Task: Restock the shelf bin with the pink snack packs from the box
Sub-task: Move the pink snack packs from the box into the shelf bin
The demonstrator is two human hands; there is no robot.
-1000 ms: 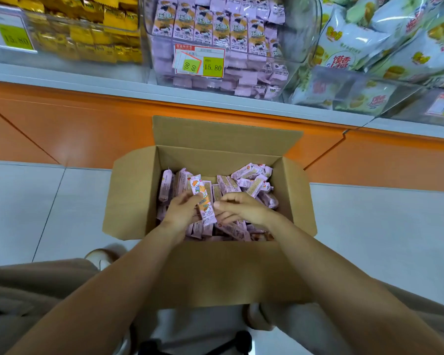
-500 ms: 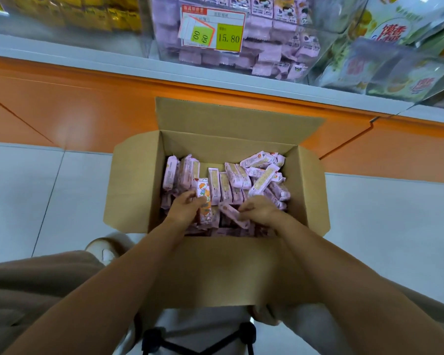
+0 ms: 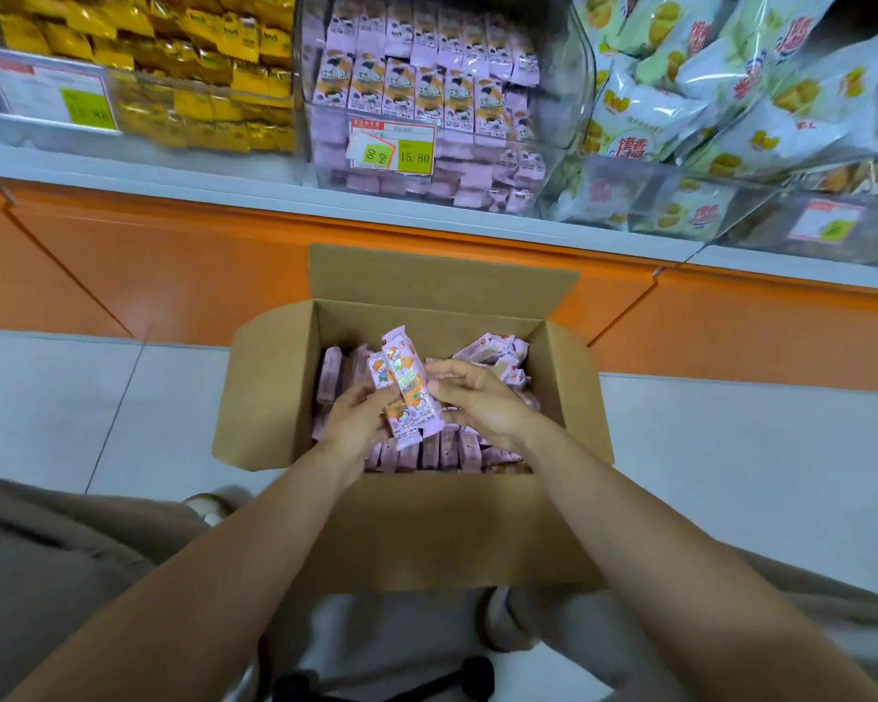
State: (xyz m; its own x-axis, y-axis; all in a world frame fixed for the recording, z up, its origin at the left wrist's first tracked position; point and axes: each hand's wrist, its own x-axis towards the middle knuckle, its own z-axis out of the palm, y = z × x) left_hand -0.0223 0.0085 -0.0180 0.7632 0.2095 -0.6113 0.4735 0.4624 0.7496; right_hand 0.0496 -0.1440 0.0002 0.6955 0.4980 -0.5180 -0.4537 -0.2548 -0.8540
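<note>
An open cardboard box (image 3: 427, 529) stands on the floor in front of me, holding several pink snack packs (image 3: 487, 349). My left hand (image 3: 358, 415) grips a small bunch of pink snack packs (image 3: 404, 385), raised above the box contents. My right hand (image 3: 472, 395) is beside the bunch, fingers loosely spread and touching its right side. Above, a clear shelf bin (image 3: 558, 159) is stacked with the same pink packs and carries a price tag (image 3: 392, 146).
A bin of yellow packs (image 3: 199, 58) sits left of the pink bin; white and green bags (image 3: 731, 108) fill the bins at the right. An orange shelf base (image 3: 173, 266) runs behind the box. My knees and shoes flank the box on the pale tile floor (image 3: 731, 448).
Both hands were down among the packs in the box; now the left hand has lifted a bunch of packs up, and the right hand has risen beside it. The view has tilted up.
</note>
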